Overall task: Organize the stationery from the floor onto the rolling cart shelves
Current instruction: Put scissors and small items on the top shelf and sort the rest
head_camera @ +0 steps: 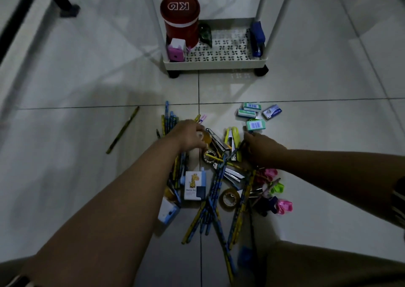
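The left hand (189, 136) curls round a small roll of tape (205, 137) above the pile of pencils (211, 208) on the floor (87, 111); the right hand (262, 147) reaches into the pile beside the yellow stapler (234, 137), fingers bent, though whether it holds anything I cannot tell; the cart (215, 64) stands beyond, a red tin (180, 19) on its bottom shelf.

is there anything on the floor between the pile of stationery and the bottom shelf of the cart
Nothing visible. The stretch of pale tiled floor between the scattered pile of pencils, tape rolls and staplers and the white perforated bottom shelf of the rolling cart is bare; the lone yellow-green pencil lies off to the left.
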